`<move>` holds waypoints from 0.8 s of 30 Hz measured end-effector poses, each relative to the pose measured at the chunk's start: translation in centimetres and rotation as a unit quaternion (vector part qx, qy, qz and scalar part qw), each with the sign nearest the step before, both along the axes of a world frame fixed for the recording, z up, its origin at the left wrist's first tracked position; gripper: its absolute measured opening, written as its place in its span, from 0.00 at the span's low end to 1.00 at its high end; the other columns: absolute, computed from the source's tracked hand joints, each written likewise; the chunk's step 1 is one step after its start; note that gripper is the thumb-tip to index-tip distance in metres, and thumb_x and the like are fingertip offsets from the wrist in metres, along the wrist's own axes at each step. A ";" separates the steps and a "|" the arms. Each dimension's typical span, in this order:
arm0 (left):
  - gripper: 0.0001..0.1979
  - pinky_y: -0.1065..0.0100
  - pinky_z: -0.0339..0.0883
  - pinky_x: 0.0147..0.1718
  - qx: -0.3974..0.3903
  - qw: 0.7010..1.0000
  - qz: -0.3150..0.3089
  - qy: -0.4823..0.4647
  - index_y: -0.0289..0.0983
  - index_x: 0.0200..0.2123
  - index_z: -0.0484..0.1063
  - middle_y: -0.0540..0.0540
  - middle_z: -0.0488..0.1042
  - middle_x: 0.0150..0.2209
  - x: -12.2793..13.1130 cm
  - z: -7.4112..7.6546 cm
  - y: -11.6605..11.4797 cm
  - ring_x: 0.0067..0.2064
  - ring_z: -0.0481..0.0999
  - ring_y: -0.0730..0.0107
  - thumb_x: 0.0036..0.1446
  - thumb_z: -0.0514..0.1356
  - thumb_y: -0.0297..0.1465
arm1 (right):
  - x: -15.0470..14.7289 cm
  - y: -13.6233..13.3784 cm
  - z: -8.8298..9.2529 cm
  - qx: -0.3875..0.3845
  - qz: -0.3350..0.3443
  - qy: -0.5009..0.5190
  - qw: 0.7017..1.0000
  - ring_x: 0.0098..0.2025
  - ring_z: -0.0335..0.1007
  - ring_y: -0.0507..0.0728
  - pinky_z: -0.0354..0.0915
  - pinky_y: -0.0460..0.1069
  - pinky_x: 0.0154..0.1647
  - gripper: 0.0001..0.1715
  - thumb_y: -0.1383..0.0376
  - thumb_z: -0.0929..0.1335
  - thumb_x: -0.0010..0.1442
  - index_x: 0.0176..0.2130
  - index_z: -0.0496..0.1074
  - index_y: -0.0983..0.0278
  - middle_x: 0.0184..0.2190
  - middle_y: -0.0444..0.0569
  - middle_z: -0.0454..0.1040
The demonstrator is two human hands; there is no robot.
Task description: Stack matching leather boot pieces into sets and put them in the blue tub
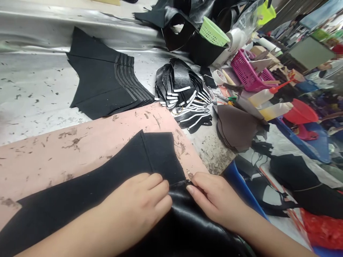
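A large black fabric piece [88,185] lies on the pink mat, a seam crossing its upper end. Over its near side bends a shiny black leather-like sheet [198,228]. My left hand [142,200] has its fingers curled down at the line where fabric and shiny sheet meet; what is under the fingertips is hidden. At the right end of that line, my right hand [214,196] pinches the edge of the shiny sheet between thumb and forefinger. Farther off, a stack of black cut panels [99,71] lies fanned out.
The pink mat [77,146] covers the metal table. Beyond it lie bundled black strips with white edges [184,85], brown pieces [235,125], a green basket [214,32], a magenta basket [249,71] and squeeze bottles [262,96]. A blue bin [246,192] stands at the right.
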State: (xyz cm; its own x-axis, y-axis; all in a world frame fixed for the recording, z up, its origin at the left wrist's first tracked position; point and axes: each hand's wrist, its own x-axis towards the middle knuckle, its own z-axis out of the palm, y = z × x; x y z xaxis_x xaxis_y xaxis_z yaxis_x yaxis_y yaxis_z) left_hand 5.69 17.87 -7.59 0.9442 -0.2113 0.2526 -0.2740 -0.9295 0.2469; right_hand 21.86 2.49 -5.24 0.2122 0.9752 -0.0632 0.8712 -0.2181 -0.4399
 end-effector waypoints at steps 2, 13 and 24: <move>0.10 0.65 0.62 0.40 0.006 1.000 0.005 0.000 0.37 0.39 0.69 0.44 0.71 0.38 -0.1 0.0 -0.1 0.41 0.67 0.65 0.59 0.49 0.25 | 0.1 0.0 0.0 -0.012 -0.005 0.001 1.000 0.21 0.56 0.49 0.51 0.43 0.21 0.17 0.66 0.59 0.61 0.22 0.53 0.62 0.18 0.41 0.60; 0.08 0.66 0.58 0.36 0.014 1.000 -0.017 0.009 0.36 0.38 0.69 0.43 0.70 0.37 0.7 0.0 -0.2 0.38 0.66 0.65 0.57 0.52 0.26 | 0.1 0.2 -0.2 -0.042 -0.010 -0.029 0.999 0.21 0.58 0.50 0.51 0.45 0.22 0.18 0.64 0.59 0.61 0.20 0.57 0.63 0.18 0.42 0.62; 0.24 0.65 0.49 0.27 0.071 0.996 0.027 0.043 0.33 0.53 0.65 0.46 0.68 0.34 1.9 0.3 -0.8 0.32 0.60 0.65 0.51 0.57 0.32 | 0.9 1.0 0.5 -0.046 -0.014 -0.065 0.997 0.21 0.61 0.50 0.54 0.44 0.20 0.10 0.63 0.67 0.54 0.24 0.66 0.64 0.21 0.43 0.68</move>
State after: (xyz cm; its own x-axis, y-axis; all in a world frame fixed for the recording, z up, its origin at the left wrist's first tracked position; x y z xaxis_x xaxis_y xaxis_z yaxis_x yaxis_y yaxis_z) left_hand 7.61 17.06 -7.33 0.9720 -0.1870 0.1422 -0.2059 -0.9697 0.1317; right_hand 22.77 3.48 -4.74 0.2517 0.9601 -0.1224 0.9127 -0.2775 -0.3000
